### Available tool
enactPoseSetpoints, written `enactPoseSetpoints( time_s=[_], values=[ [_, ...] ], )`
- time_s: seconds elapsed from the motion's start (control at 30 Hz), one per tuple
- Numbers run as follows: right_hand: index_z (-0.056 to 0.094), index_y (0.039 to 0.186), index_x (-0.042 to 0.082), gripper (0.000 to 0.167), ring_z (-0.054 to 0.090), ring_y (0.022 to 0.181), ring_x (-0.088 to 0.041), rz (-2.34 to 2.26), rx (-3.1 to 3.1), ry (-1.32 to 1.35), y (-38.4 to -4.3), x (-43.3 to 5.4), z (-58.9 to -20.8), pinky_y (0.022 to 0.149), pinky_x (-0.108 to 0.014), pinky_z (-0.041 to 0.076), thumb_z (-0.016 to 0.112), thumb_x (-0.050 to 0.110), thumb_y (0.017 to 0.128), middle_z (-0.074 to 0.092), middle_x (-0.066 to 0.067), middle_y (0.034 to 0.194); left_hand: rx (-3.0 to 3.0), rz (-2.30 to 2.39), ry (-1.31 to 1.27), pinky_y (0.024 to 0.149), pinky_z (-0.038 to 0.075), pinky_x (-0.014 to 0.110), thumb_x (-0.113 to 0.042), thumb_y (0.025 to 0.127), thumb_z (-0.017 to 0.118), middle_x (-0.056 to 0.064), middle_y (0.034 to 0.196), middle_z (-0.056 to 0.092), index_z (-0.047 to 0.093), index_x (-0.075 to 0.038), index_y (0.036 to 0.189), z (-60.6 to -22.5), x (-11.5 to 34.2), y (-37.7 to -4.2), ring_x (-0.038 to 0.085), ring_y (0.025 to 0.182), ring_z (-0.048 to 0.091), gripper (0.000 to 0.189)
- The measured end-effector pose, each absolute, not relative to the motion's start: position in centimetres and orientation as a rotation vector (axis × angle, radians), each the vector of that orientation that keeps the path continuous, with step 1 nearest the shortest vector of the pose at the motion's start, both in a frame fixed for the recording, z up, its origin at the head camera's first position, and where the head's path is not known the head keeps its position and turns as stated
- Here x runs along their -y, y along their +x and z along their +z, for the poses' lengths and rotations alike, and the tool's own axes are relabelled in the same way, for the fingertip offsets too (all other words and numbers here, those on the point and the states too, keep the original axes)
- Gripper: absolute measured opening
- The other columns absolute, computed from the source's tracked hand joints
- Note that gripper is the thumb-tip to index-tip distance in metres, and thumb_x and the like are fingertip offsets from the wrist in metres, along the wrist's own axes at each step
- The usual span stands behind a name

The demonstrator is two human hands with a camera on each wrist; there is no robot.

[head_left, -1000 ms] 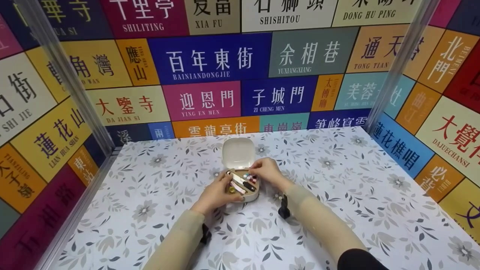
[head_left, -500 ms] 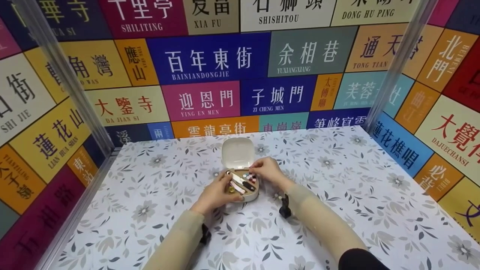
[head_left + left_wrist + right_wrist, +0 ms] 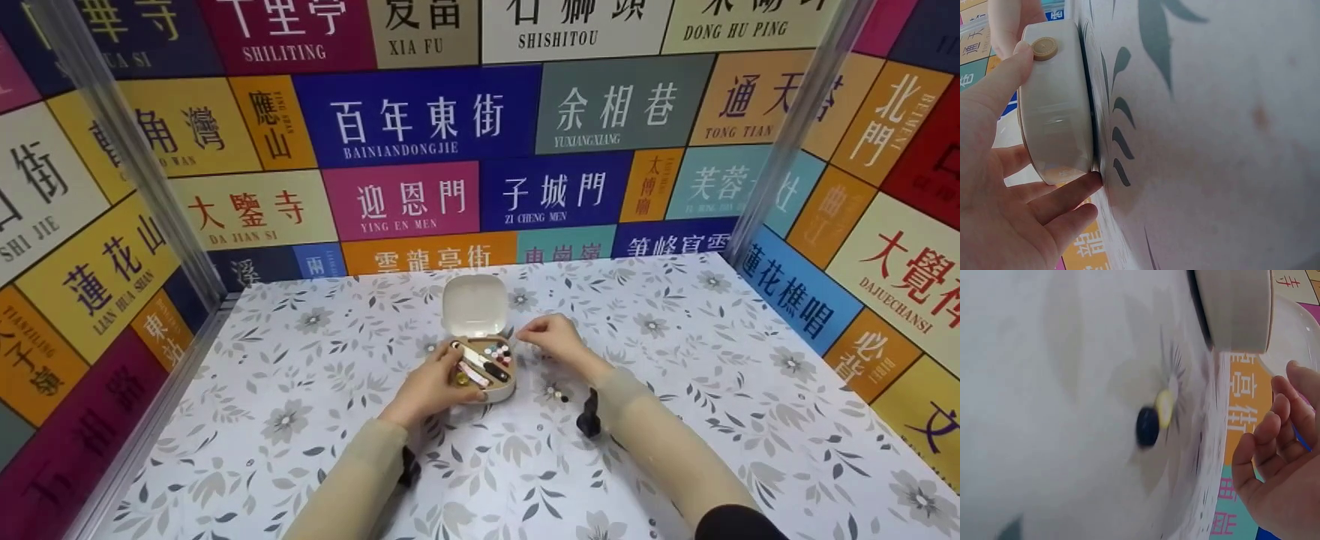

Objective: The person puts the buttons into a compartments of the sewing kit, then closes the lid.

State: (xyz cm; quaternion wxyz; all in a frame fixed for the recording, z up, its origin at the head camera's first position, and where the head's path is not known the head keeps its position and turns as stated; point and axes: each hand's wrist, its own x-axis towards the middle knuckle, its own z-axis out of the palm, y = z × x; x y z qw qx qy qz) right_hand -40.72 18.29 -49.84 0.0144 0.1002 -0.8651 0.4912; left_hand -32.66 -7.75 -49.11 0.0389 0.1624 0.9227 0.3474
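A cream sewing box (image 3: 495,394) stands on the table with its lid (image 3: 475,306) raised. Inside lie small colored buttons (image 3: 497,352), a slim white tool with a black end (image 3: 495,370) and a small gold piece (image 3: 463,379). My left hand (image 3: 427,386) grips the box from the left; in the left wrist view its thumb is at the round tan clasp (image 3: 1045,49). Just right of the box my right hand (image 3: 559,341) is raised, its fingers loosely bent in the right wrist view (image 3: 1283,455), with nothing visible in them.
A dark button (image 3: 1147,426) and a pale yellow one (image 3: 1163,409) lie on the floral tablecloth (image 3: 675,420) below the right hand. Panels with printed characters (image 3: 420,112) enclose the table at the back and sides.
My right hand has drawn back from the buttons inside the box, out to the right. Loose buttons on the cloth show more fully. My left hand keeps its grip.
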Motion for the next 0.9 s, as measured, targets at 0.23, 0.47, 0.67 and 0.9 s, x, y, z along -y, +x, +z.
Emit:
enactPoseSetpoints(
  time_s=[0.23, 0.47, 0.67, 0.9],
  values=[
    [0.074, 0.098, 0.001, 0.021, 0.061, 0.082, -0.025, 1.700, 2.705, 0.278, -39.7, -20.6, -50.2, 0.067, -0.028, 0.051, 0.073, 0.018, 0.087, 0.071, -0.003, 0.088, -2.818, 1.085, 0.499, 0.111, 0.027, 0.050, -0.054, 0.071, 0.081, 0.011, 0.159, 0.021, 0.037, -0.014, 0.150, -49.1, 7.8, -32.8, 0.037, 0.138, 0.032, 0.098],
    [0.071, 0.105, -0.004, 0.025, 0.055, 0.066, -0.017, 1.826, 2.774, 0.297, -38.4, -22.7, -50.6, 0.060, -0.027, 0.047, 0.073, 0.011, 0.086, 0.070, -0.008, 0.087, -2.797, 1.092, 0.486, 0.112, 0.025, 0.051, -0.055, 0.070, 0.081, 0.010, 0.160, 0.019, 0.036, -0.015, 0.151, -49.4, 7.7, -32.8, 0.037, 0.139, 0.029, 0.100],
    [0.072, 0.105, -0.004, 0.024, 0.054, 0.065, -0.015, 1.795, 2.827, 0.323, -37.6, -24.0, -50.7, 0.060, -0.026, 0.047, 0.073, 0.010, 0.085, 0.071, -0.009, 0.089, -2.790, 1.106, 0.475, 0.112, 0.025, 0.052, -0.055, 0.069, 0.081, 0.009, 0.160, 0.018, 0.037, -0.016, 0.151, -49.4, 7.7, -32.8, 0.037, 0.139, 0.029, 0.101],
    [0.072, 0.106, -0.006, 0.029, 0.054, 0.064, -0.013, 1.618, 2.921, 0.400, -36.2, -25.1, -50.5, 0.057, -0.024, 0.046, 0.075, 0.010, 0.082, 0.072, -0.006, 0.089, -2.791, 1.126, 0.484, 0.112, 0.025, 0.052, -0.052, 0.070, 0.082, 0.012, 0.160, 0.019, 0.038, -0.014, 0.150, -49.3, 7.6, -32.6, 0.038, 0.139, 0.029, 0.100]
  ],
)
